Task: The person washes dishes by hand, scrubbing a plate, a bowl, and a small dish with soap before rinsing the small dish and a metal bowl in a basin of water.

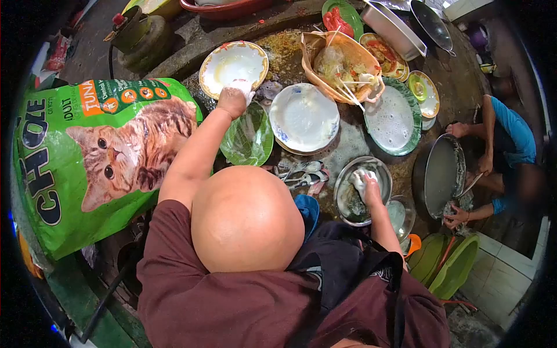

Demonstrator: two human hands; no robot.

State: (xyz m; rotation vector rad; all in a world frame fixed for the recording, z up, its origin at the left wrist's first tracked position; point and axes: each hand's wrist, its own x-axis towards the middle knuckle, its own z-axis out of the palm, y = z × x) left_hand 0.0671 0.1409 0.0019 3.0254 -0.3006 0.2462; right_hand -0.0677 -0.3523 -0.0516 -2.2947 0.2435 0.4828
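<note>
Plates (304, 118) lie across the wet floor (348, 142), work seemingly partway along, some sudsy, others bearing scraps (383, 55), as the left hand (233, 103) meets a smeared plate (229, 62), grip unclear, and the right hand's (372, 192) fingers clutch a whitish wad (360, 176) in a metal bowl (339, 198).

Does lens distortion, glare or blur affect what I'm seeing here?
Head view: strong fisheye, straight edges bowed and corners black; head view: pale glare patches on the stacked white plate; head view: the co-worker's head blurred out, while lettering on the green bag stays readable.
</note>
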